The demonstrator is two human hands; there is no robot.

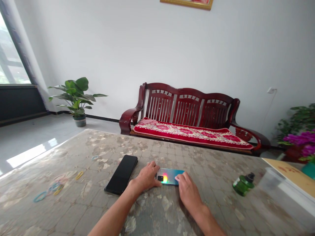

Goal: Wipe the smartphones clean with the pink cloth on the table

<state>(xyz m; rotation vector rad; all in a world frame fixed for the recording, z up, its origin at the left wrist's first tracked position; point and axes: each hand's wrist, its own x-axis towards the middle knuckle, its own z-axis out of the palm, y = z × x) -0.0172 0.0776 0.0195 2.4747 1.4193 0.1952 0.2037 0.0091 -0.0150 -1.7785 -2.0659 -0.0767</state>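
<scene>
A shiny blue smartphone (172, 176) lies crosswise between my hands, its back with the dark camera block facing up and a rainbow glare on it. My left hand (147, 176) grips its left end, thumb at the near edge and fingers at the far side. At the right end, my right hand (188, 190) holds it with the thumb on the back; some of its fingers are hidden. Left of my left hand, a larger black smartphone (121, 174) rests on the patterned tablecloth (157, 209), its dark screen up.
Several coloured hair ties (55, 187) lie on the left of the table. To the right stand a green pump bottle (243, 185) and a box-like container (292, 190). Beyond the table are a wooden bench (187, 108) with a red cover and a potted plant (77, 95).
</scene>
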